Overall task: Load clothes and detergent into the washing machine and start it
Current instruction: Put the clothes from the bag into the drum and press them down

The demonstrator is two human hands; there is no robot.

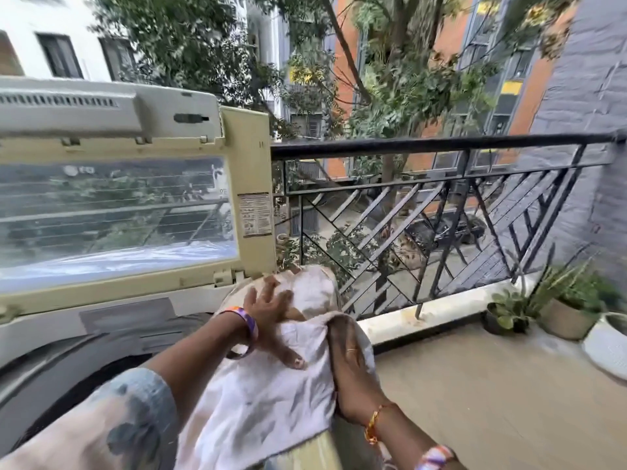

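A top-loading washing machine (44, 337) stands at the left with its cream lid (251, 157) raised upright; the dark drum opening (84, 378) shows below. A white cloth (271, 395) is draped over the machine's right front corner. My left hand (271, 320) lies on top of the cloth with fingers spread. My right hand (353, 361) grips the cloth's right edge, fabric bunched in it. No detergent is in view.
A black metal balcony railing (441, 147) runs along the right behind the machine. Potted plants (570, 307) and a white pot (607, 344) stand at the far right on the tan balcony floor (475, 385). Trees and buildings lie beyond.
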